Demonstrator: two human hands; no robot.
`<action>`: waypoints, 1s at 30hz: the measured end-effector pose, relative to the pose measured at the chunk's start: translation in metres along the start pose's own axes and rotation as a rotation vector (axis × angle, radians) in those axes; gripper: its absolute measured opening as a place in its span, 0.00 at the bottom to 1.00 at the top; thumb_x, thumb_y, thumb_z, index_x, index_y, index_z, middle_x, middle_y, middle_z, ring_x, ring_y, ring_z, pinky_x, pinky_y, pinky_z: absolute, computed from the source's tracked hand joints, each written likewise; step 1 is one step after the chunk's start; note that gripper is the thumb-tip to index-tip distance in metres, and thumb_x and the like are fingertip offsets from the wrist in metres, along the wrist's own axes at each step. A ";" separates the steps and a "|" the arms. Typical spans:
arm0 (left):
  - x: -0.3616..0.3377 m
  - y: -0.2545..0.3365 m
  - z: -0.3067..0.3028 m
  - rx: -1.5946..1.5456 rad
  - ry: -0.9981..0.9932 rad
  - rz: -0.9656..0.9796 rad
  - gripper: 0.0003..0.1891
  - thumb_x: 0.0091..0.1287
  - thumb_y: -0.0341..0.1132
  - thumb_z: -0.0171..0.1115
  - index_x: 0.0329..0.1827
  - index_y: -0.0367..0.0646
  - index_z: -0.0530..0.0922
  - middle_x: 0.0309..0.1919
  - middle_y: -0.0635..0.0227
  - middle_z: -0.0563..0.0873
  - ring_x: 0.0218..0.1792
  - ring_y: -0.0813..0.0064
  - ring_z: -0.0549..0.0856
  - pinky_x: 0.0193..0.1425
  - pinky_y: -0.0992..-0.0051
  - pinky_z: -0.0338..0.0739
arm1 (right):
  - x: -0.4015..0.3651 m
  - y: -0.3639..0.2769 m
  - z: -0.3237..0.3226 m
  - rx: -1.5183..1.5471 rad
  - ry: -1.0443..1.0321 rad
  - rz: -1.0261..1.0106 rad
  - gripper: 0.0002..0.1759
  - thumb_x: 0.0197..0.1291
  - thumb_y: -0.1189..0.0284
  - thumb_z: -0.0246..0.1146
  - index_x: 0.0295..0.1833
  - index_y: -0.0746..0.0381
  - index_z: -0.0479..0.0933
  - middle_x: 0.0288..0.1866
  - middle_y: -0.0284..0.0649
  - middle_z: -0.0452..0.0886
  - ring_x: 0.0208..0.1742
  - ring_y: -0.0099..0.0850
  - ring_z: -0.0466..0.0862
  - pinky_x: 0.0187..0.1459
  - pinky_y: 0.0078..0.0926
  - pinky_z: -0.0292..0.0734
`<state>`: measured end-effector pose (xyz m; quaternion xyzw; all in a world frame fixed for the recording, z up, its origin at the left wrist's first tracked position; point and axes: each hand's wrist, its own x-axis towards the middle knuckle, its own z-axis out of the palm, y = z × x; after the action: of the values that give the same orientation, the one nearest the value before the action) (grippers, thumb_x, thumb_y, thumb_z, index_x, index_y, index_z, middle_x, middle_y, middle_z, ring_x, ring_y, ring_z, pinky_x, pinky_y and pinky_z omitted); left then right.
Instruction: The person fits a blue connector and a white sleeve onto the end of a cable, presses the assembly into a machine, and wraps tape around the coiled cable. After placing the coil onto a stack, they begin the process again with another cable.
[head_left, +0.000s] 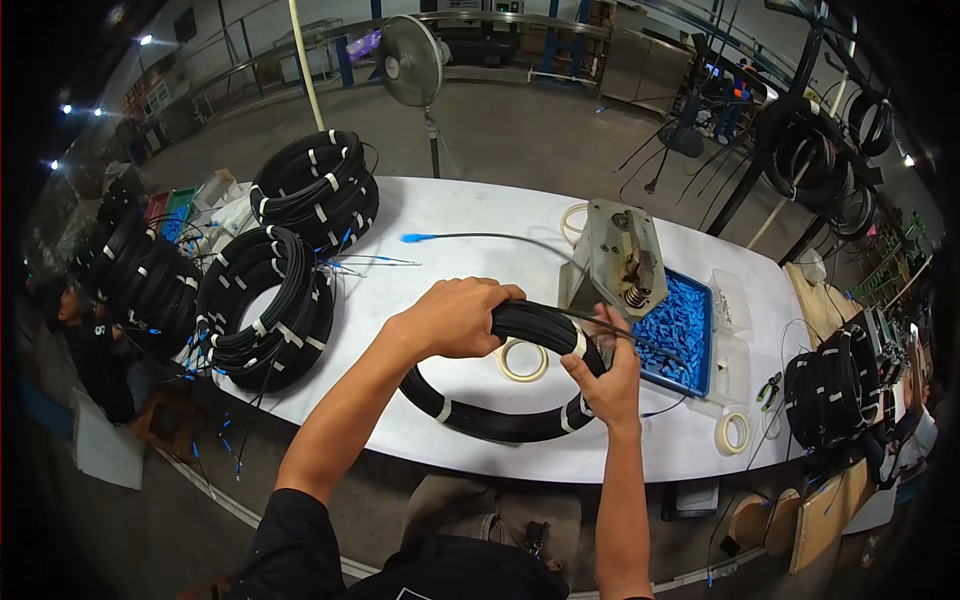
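While the head view shows both hands at one coil of black cable (503, 423), that coil is located above the near side of the white table (450, 207), in front of the person; whether it touches the surface cannot be determined. The left hand (456, 318) is closed over the coil's upper left edge, fingers curled. The right hand (613, 378) is on the coil's right side, thumb spread from bent fingers in a moderately open hold; finger contact is partly obscured. White bands ring the coil. A tape roll (523, 378) shows through its opening. Beyond stands a metal device (628, 255), beside a blue tray (709, 345) of small blue parts. A loose cable end with a blue tip (415, 238) lies farther back. Banded coils (300, 358) are stacked at left.
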<state>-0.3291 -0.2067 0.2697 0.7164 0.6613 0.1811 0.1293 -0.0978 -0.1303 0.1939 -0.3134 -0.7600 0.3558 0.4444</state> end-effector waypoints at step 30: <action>0.006 0.004 0.006 0.034 0.021 -0.016 0.27 0.48 0.33 0.66 0.56 0.46 0.80 0.43 0.59 0.86 0.45 0.54 0.85 0.50 0.62 0.80 | -0.033 0.034 0.099 0.258 -0.096 0.058 0.08 0.56 0.75 0.69 0.43 0.61 0.84 0.42 0.40 0.84 0.40 0.32 0.81 0.41 0.27 0.75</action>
<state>-0.3231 -0.2011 0.2666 0.7114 0.6712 0.1761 0.1115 -0.1676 -0.1635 0.1168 -0.2584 -0.7190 0.4777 0.4336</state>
